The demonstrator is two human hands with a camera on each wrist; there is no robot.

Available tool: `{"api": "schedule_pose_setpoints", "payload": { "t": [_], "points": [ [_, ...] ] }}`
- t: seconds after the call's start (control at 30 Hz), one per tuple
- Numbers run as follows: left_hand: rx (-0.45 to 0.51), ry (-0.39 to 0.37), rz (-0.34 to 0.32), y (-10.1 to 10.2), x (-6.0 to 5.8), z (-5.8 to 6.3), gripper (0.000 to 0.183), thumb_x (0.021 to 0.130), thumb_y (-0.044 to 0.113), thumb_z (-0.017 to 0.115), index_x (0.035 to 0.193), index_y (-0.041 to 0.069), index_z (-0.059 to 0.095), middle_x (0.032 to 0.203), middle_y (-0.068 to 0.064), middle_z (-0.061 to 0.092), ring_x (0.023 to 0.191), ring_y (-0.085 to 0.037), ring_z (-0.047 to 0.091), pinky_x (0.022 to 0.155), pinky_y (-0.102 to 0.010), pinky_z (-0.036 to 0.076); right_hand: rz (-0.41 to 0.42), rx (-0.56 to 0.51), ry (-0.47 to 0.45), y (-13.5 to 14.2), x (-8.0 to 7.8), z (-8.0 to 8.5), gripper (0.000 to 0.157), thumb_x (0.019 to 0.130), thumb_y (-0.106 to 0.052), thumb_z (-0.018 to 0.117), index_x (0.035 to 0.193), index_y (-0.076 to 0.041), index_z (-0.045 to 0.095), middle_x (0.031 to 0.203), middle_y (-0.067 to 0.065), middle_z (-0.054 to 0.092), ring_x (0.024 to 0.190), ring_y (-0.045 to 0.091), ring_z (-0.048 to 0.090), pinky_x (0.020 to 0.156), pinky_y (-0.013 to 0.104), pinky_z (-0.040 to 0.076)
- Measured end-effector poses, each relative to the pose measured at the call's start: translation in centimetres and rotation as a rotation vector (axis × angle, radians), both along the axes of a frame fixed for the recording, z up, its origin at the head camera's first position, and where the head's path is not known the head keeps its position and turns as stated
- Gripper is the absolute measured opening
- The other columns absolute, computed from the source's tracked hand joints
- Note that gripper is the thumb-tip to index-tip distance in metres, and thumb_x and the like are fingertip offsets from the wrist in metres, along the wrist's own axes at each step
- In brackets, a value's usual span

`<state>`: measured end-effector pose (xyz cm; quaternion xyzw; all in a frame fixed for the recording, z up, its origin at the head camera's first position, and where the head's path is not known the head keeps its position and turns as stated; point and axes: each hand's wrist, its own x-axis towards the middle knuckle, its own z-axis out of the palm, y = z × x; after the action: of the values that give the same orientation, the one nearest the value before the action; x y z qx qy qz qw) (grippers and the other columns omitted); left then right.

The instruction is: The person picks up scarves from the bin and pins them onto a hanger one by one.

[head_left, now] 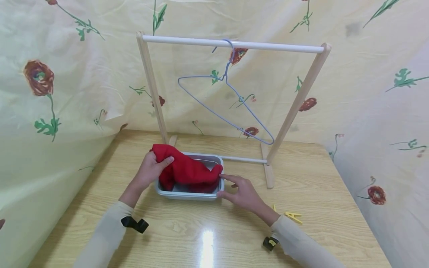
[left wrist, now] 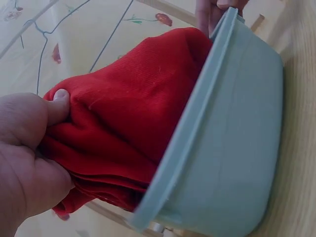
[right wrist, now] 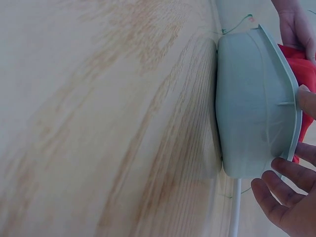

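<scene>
A red piece of knitted fabric (head_left: 192,169) lies bunched in a pale blue-grey plastic basin (head_left: 189,195). My left hand (head_left: 151,169) grips its left end, lifted above the rim, with the thumb on top of the folds (left wrist: 128,94). The fabric's right end still rests in the basin by the right wall. At that side my right hand (head_left: 242,191) touches the basin's rim with thumb and index finger spread apart. In the right wrist view its other fingers (right wrist: 281,195) stand loosely off the outer wall.
Behind the basin stands a wooden rack with a white top rail (head_left: 268,46). A blue wire hanger (head_left: 249,108) hangs from it, tilted. Yellow clothespins (head_left: 293,216) lie on the wooden table (head_left: 161,230) beside the right forearm. Flowered sheeting (head_left: 100,67) encloses the back and sides.
</scene>
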<state>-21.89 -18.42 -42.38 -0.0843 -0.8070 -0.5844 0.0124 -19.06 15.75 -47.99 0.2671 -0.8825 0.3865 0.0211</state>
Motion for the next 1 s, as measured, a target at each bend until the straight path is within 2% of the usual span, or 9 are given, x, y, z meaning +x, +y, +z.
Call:
{"api": "schedule_pose_setpoints", "payload": {
  "t": [0.37,0.73,1.0],
  "points": [
    [0.085,0.036,-0.051,0.1,-0.1,2.2,0.033,0.101,0.013,0.065,0.129,-0.003,0.060,0.120,-0.018,0.067,0.100,-0.012,0.068,0.084,-0.027,0.058,-0.004,0.008,-0.009,-0.1,0.0,0.2,0.064,0.087,-0.042,0.081,0.138,-0.008,0.064,0.136,0.006,0.067,0.122,0.028,0.065,0.087,0.041,0.060],
    [0.093,0.090,-0.033,0.3,-0.1,4.3,0.033,0.100,0.013,0.067,0.129,-0.001,0.062,0.117,-0.013,0.070,0.099,-0.013,0.069,0.084,-0.026,0.058,-0.010,0.001,-0.012,0.0,0.0,0.1,0.064,0.085,-0.040,0.083,0.137,-0.009,0.065,0.137,0.005,0.067,0.124,0.027,0.064,0.087,0.041,0.060],
    [0.112,0.122,-0.043,0.1,0.1,6.3,0.035,0.100,0.017,0.067,0.130,-0.001,0.061,0.114,-0.006,0.071,0.101,-0.014,0.070,0.087,-0.027,0.058,-0.017,0.005,-0.034,0.2,0.0,0.0,0.065,0.084,-0.041,0.084,0.139,-0.012,0.065,0.139,0.003,0.065,0.126,0.025,0.063,0.088,0.041,0.059]
  ]
}}
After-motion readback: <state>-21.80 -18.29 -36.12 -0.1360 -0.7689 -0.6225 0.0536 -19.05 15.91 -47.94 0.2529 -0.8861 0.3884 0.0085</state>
